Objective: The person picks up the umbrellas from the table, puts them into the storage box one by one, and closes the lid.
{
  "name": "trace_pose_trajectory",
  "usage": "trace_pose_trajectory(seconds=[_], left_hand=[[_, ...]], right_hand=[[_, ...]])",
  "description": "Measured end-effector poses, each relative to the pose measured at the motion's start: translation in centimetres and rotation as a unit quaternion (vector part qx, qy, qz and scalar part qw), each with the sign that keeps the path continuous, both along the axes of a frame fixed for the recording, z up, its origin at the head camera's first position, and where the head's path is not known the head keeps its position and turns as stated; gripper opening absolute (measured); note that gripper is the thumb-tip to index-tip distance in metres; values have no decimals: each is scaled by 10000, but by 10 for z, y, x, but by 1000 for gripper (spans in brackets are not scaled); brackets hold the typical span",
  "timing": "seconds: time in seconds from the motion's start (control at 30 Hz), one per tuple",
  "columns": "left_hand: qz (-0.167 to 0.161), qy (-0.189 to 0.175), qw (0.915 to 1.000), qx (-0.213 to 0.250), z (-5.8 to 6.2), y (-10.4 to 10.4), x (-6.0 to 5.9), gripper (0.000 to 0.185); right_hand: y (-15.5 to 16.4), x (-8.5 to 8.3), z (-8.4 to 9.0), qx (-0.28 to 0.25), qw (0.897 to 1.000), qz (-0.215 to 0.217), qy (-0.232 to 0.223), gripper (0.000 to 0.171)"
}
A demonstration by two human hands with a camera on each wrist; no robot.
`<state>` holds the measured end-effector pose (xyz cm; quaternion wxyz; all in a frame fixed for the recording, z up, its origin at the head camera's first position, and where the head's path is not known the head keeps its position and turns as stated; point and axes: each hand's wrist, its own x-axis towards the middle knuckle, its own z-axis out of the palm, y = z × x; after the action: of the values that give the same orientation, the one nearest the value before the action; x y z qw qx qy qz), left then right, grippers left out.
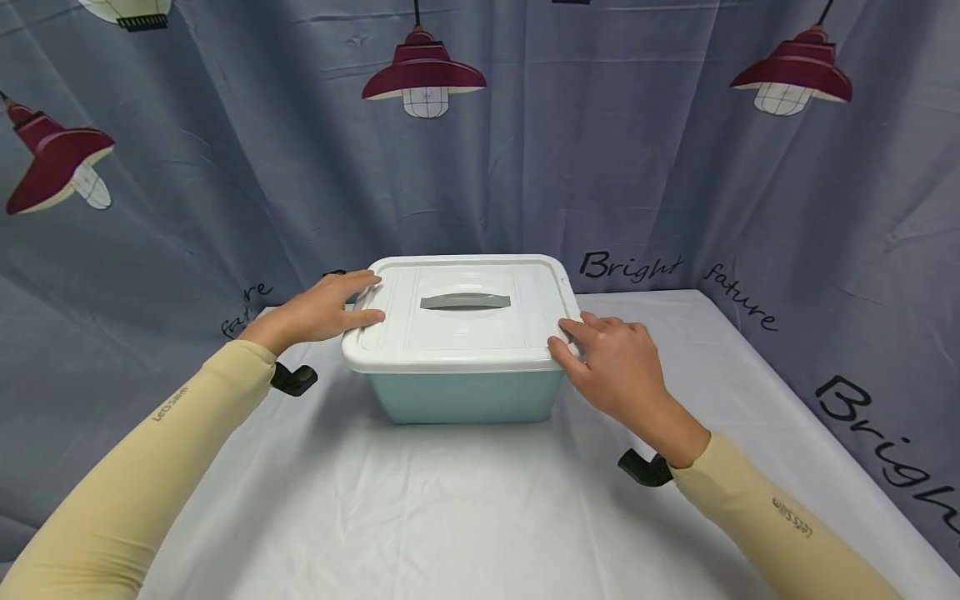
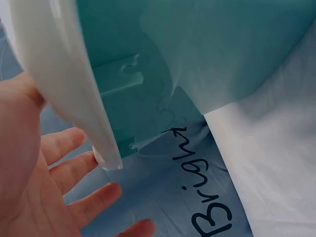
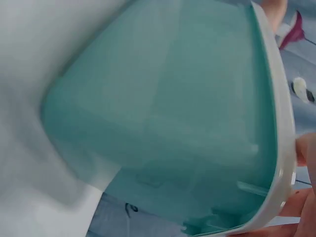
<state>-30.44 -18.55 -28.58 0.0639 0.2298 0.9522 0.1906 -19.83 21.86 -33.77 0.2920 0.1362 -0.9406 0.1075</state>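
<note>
A teal plastic storage box (image 1: 467, 398) stands on the table with its white lid (image 1: 465, 342) lying over the top. A grey handle (image 1: 465, 302) lies flat in the lid's middle. At the lid's left edge my left hand (image 1: 318, 307) rests, thumb and index finger on the rim. The left wrist view shows its other fingers (image 2: 94, 197) spread, fairly straight, beside the lid's corner. My right hand (image 1: 618, 362) touches the lid's right front corner with thumb and index finger. Its fingertips lie along the rim in the right wrist view. The box's contents are hidden.
White cloth covers the table (image 1: 450, 508). A grey-blue curtain (image 1: 525, 167) with printed red lamps and lettering hangs behind and along both sides. Black wrist mounts (image 1: 294, 380) show beside both sleeves.
</note>
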Motion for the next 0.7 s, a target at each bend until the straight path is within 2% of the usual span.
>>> trace_pose_trajectory(seconds=[0.43,0.6,0.7], left_hand=[[116,6,9994,-333,4,2,0,78],[32,110,9998,-140,2,1,-2,79],[109,93,9999,81,-1,-2,0,82]], right_hand=[[0,5,-1,91,9997,-137,-184,49],[3,5,2,117,9997,-11,-218,49],[6,6,5,-19,9995,31,-327,51]])
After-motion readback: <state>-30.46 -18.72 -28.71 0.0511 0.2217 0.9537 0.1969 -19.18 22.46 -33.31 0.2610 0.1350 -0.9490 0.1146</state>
